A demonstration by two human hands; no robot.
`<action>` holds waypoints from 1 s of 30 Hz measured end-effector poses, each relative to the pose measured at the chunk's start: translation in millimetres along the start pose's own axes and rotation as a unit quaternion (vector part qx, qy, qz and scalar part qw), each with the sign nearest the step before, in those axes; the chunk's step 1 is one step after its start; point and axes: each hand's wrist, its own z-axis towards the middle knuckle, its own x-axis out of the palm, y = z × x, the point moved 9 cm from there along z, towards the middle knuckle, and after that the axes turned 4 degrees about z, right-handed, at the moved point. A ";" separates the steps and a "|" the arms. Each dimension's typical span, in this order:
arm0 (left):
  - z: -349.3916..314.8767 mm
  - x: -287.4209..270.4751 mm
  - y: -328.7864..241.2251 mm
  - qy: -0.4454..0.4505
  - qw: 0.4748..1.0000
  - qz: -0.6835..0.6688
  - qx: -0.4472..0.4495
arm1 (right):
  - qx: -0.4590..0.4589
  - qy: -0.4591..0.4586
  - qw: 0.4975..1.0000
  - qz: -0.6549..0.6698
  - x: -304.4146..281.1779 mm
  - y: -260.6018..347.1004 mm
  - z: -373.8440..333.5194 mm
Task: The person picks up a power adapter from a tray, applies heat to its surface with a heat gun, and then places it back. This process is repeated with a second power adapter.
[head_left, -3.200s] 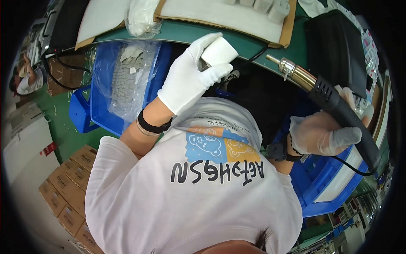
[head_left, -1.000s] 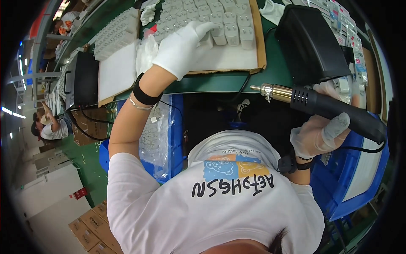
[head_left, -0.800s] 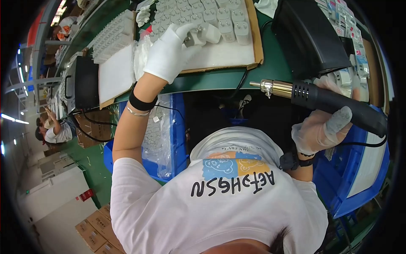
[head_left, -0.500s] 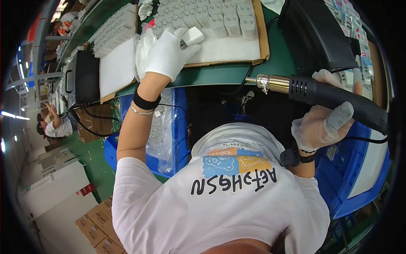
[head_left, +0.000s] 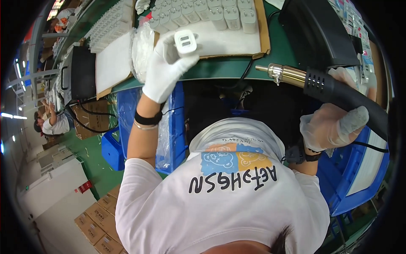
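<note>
My left hand (head_left: 162,73), in a white cloth glove, pinches a white plug-in charger (head_left: 185,42) between thumb and fingers. Two USB ports on the charger face up toward me. It is held over the near edge of a cardboard tray (head_left: 224,47), where several similar chargers (head_left: 181,17) stand in rows with their prongs up. At the right, my right hand (head_left: 327,127) wears a thin see-through glove and is wrapped round the black handle of a hot-air gun (head_left: 321,84). Its metal nozzle points left, apart from the charger.
A second tray (head_left: 111,70) with packed rows of chargers stands left, beside a clear plastic bag (head_left: 142,48). A black machine (head_left: 315,34) stands at the right of the green bench (head_left: 211,73). Blue bins (head_left: 355,173) sit below on both sides. Another person (head_left: 57,122) is far left.
My left hand has drawn back toward me, turning the charger so its ports face up. My right hand has shifted slightly right with the hot-air gun.
</note>
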 end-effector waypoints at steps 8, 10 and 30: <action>-64.4 66.4 10.4 0.018 0.963 -0.243 -0.119 | -0.027 0.114 0.993 -0.032 23.9 6.7 9.5; -70.9 68.0 20.5 -0.002 0.969 -0.213 -0.125 | -0.062 0.073 0.994 -0.053 24.3 7.0 8.3; -82.2 76.4 36.8 -0.011 0.971 -0.208 -0.115 | -0.016 0.328 0.942 0.067 54.3 -0.3 -5.2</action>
